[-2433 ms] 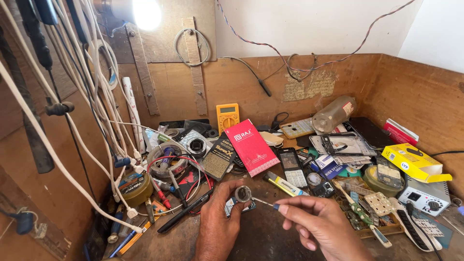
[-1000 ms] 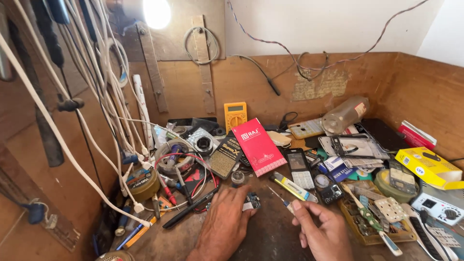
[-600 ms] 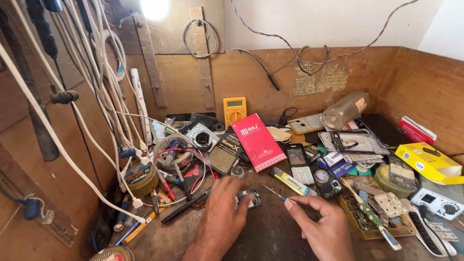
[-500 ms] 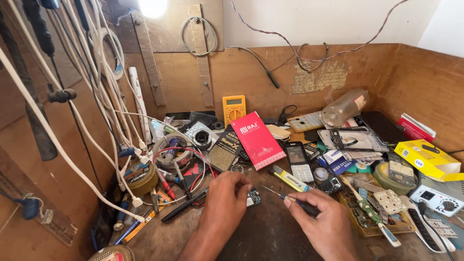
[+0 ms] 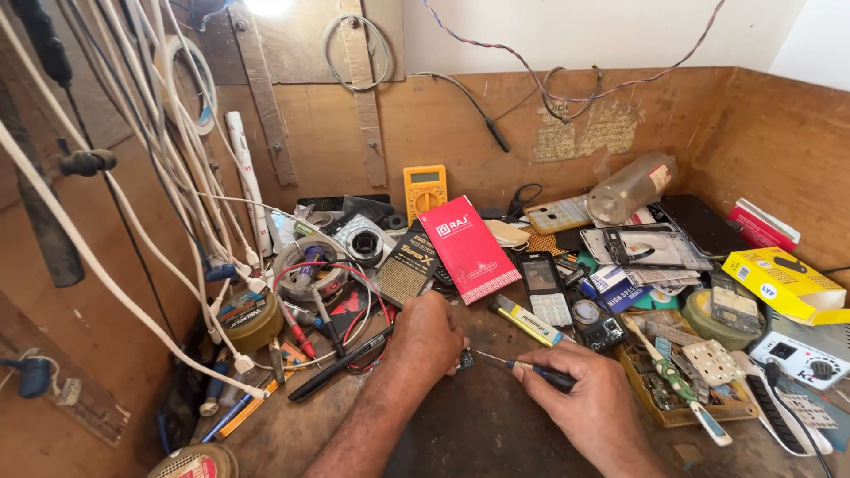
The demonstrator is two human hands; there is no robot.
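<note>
Screwdriver tip at the small part, work mid-way by the look of it

A small dark component (image 5: 464,358) sits on the workbench (image 5: 478,425) at centre, pinned under the left hand (image 5: 429,336), fingers closed down over it; the right hand (image 5: 591,403), at four o'clock from it, has fingers clamped on a thin screwdriver (image 5: 518,365) whose tip meets the part. I judge fastening unfinished. A red booklet (image 5: 467,248) lies at twelve o'clock, a yellow multimeter (image 5: 425,188) beyond.

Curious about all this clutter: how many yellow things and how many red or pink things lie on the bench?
Yellow: 3, the multimeter, the yellow box, the yellow-handled tool.
Red or pink: 2, the pink box, the red packet.
Total: 5.
</note>
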